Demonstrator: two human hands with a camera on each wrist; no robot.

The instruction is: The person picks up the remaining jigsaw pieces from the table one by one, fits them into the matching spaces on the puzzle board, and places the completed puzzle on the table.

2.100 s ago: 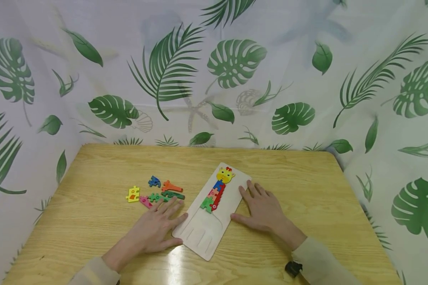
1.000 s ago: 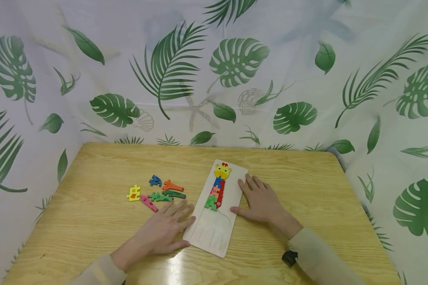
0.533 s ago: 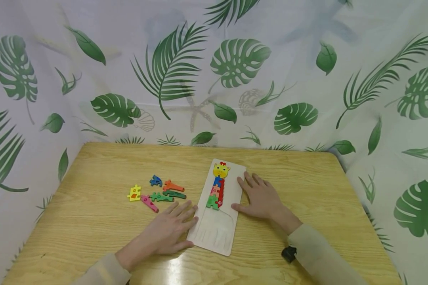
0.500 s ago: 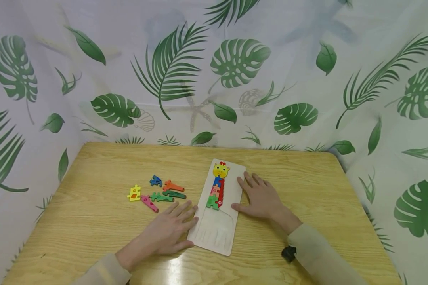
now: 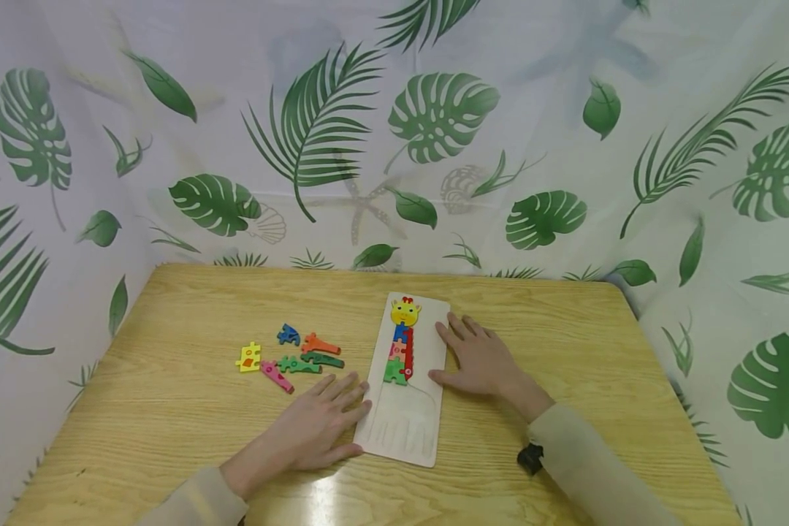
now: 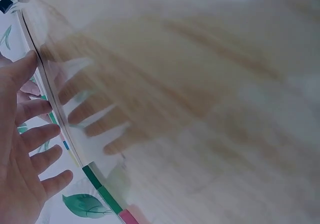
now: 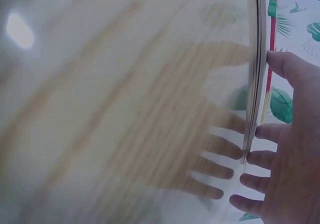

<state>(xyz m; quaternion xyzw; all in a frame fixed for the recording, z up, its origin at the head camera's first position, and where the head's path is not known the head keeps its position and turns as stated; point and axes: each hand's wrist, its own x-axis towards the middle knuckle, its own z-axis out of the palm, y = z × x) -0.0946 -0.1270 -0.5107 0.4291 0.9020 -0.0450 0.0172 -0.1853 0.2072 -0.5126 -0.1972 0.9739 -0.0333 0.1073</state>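
Observation:
A pale wooden puzzle board (image 5: 430, 340) lies flat on the table between my two hands. In its upper part sits a yellow giraffe head (image 5: 405, 313), above blue, pink and green neck pieces (image 5: 396, 371) with a red strip (image 5: 409, 352) along their right. Below them the recess shows only drawn outlines. My left hand (image 5: 318, 424) lies spread, thumb and index fingertip at the board's lower left edge. Against the upper right edge rest the thumb and fingertips of my right hand (image 5: 480, 359). Both wrist views show straight, parted fingers along the board's thin edges.
Left of the board lie loose puzzle pieces: a yellow one (image 5: 249, 358), a pink one (image 5: 278, 377), a green one (image 5: 297, 364), a dark green one (image 5: 324, 359), an orange one (image 5: 321, 344) and a blue one (image 5: 288, 334). A leaf-printed cloth (image 5: 447, 234) surrounds the wooden table (image 5: 552, 314).
The board has turned counterclockwise, its lower end swinging right, so it stands straighter. My left hand has followed it to the right; my right hand has shifted only slightly. The loose pieces stay put.

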